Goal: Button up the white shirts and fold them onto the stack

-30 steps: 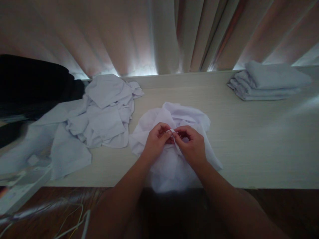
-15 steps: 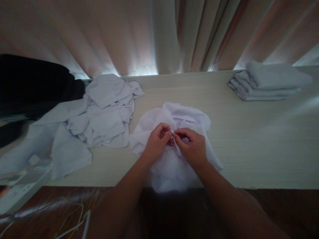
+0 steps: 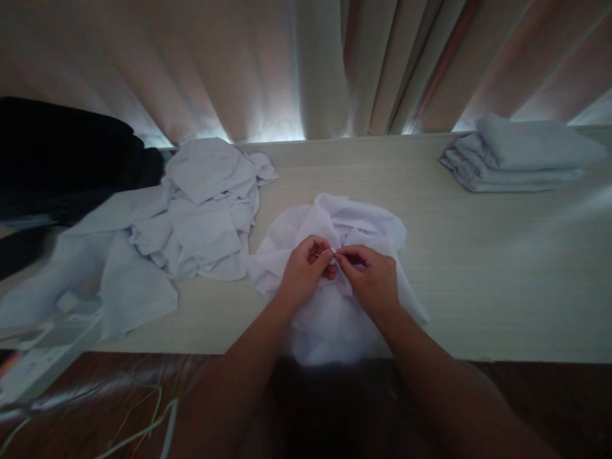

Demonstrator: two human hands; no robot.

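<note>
A crumpled white cloth garment (image 3: 368,220) lies on the pale table in front of me, its lower part reaching the front edge. My left hand (image 3: 308,264) is closed, thumb and forefinger pinching a small bit of the cloth. Against it, my right hand (image 3: 370,274) pinches the same spot from the right. The fingertips of both hands almost meet over the garment's middle. Whatever small detail lies between them is too blurred to make out.
More rumpled white garments (image 3: 205,217) lie to the left, beside a black bag-like object (image 3: 67,159). A folded white stack (image 3: 521,156) sits at the back right. A white power strip (image 3: 52,357) and loose cables (image 3: 153,414) are at lower left. Curtains (image 3: 248,70) hang behind the table.
My right fingertips have shifted slightly, and the narrow strip of cloth that stood out between my hands no longer shows. Both hands stay at the same place on the garment.
</note>
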